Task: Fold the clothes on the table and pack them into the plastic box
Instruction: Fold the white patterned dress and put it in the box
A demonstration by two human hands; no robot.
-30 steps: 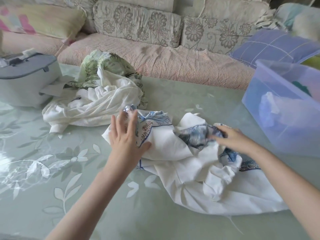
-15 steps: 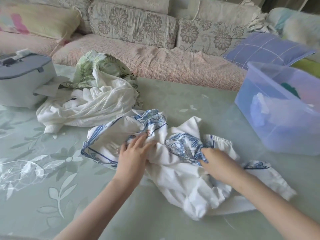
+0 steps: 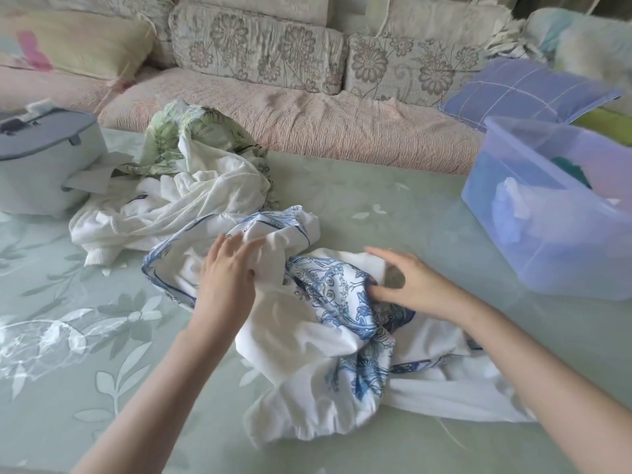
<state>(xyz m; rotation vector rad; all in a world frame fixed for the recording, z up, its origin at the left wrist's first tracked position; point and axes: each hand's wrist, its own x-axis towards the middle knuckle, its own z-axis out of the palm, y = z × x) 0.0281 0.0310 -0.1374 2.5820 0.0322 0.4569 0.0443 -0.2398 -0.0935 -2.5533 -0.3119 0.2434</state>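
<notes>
Head view, and both hands are down on the garment, a crumpled white piece with blue print that lies on the worktop from the centre out toward 5 o'clock. It's bunched up and not yet folded.

Left hand sits on the garment's 10 o'clock part, palm down, fingers straight and close together, pressing flat on a white fold. It grips nothing.

Right hand is at the 3 o'clock side of the bunch, fingers spread wide and loosely arched over the cloth, thumb down against the blue print. It's a little blurred, but I see no pinch and nothing is held.

Up at 10 o'clock lies the pile, a white knit tangled with a green leafy piece, its near edge touching the garment's far corner.

The box stands at 2 o'clock, well apart from the hands, translucent blue and open at the top. Some cloth shows through its wall, though I can't tell which pieces.

A grey case sits at 9 o'clock, just beside the pile. Behind the worktop at 12 o'clock runs the sofa, with a purple cushion at 1 o'clock, behind the box.
</notes>
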